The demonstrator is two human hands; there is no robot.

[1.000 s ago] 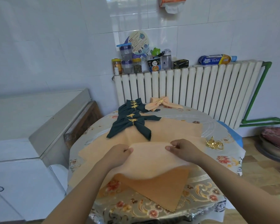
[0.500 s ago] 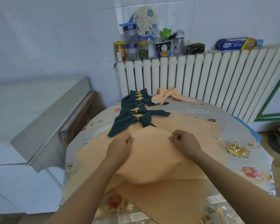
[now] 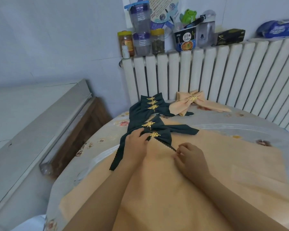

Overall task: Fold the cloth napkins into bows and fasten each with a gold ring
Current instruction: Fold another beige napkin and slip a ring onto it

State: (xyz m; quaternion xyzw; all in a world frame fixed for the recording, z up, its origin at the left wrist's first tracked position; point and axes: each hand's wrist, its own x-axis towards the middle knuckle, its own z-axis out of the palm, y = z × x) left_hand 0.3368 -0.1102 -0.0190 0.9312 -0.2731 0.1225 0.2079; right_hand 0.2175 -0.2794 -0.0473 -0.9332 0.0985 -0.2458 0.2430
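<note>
Both hands sit at the far edge of a peach napkin point(image 3: 182, 189) spread flat over the near part of the floral table point(image 3: 107, 129): the left hand point(image 3: 137, 144) pinches the edge with curled fingers, and the right hand point(image 3: 190, 157) pinches it just to the right. Just beyond lie dark green bows point(image 3: 157, 129) with gold leaf rings point(image 3: 154, 134). A finished peach bow point(image 3: 188, 102) lies farther off, by the white radiator point(image 3: 223, 72).

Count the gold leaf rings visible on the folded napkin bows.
6. Three stacked on the far dark green bows, two on the nearer green bows, one on the peach bow by the radiator. Others may be hidden.
</note>
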